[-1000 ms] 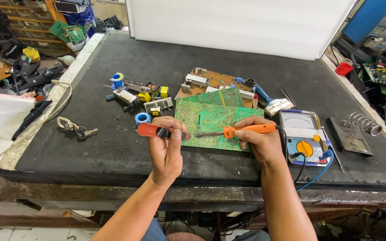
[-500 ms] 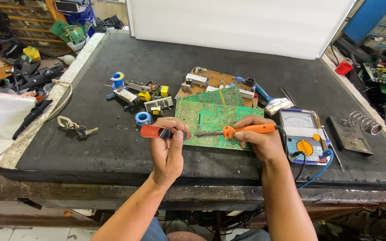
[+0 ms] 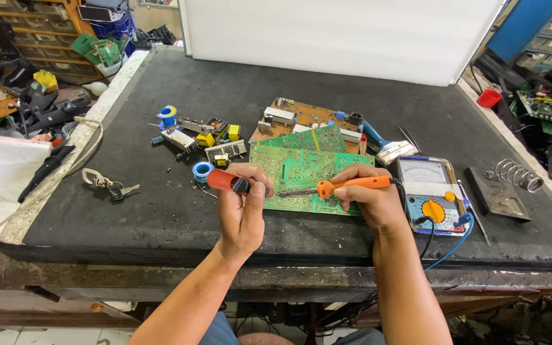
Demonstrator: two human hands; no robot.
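A green circuit board point(image 3: 301, 171) lies solder-side up on the dark workbench mat point(image 3: 161, 211). My left hand point(image 3: 243, 207) grips a red-handled tool point(image 3: 228, 183) with a black band, held level just left of the board. My right hand point(image 3: 368, 199) holds an orange-handled soldering iron point(image 3: 346, 186); its metal tip points left over the board's near edge, close to the left hand's fingers. A second green board point(image 3: 317, 137) and a brown board point(image 3: 301, 118) lie behind, partly overlapped.
An analog multimeter point(image 3: 429, 188) with blue and black leads sits right of my right hand. A brush point(image 3: 388, 147), a coil iron stand point(image 3: 515, 176), loose components point(image 3: 209, 137), solder spools point(image 3: 202, 171), keys point(image 3: 107, 184) and a white panel point(image 3: 346, 35) surround the boards.
My left hand has shifted slightly right and down with the red tool, closer to the iron's tip. The right hand and iron stay almost still.
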